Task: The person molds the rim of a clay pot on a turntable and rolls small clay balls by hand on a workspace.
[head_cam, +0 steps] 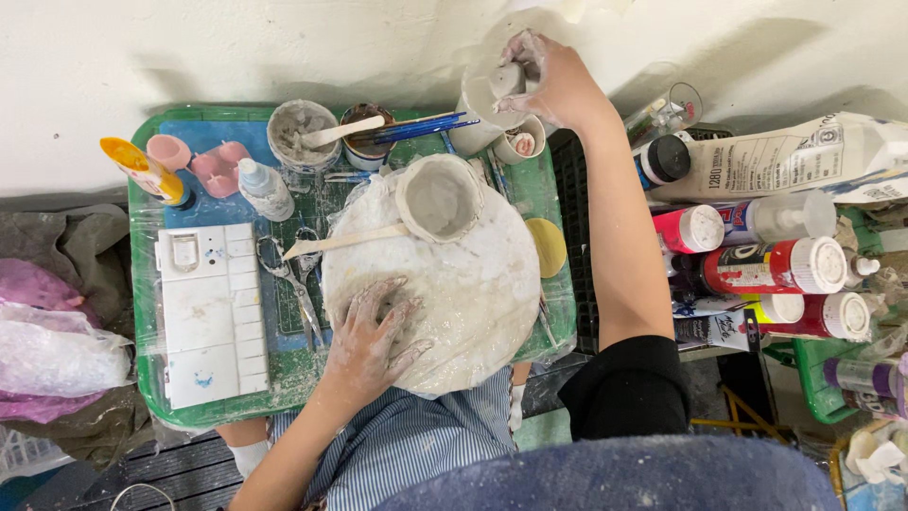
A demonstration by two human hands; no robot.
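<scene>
— Two hands, both smeared with wet clay. Where are yours just now?

— Your left hand [371,333] lies flat, fingers spread and holding nothing, on the round clay-caked board [473,312] near its front edge. Your right hand [547,80] is up at the far side, fingers dipped into a white cup [492,104] against the wall; whether they pinch anything inside, I cannot tell.

— And the pot?

— The small clay pot [439,197] stands upright on the far part of the board, well apart from both hands. A flat wooden stick [345,240] lies beside it, pointing left off the board.

— What is under all this?

— A green tray [151,378] wrapped in clear film, resting over your lap. On it sit a white paint palette [210,312], metal tools [295,279], pink moulds [213,166], a tub of slip [301,132] with a spatula, and a cup of blue brushes [374,128].

— And around you?

— A white wall [189,47] behind the tray, paint bottles [771,265] crowded to your right, plastic bags [47,350] to your left.
</scene>
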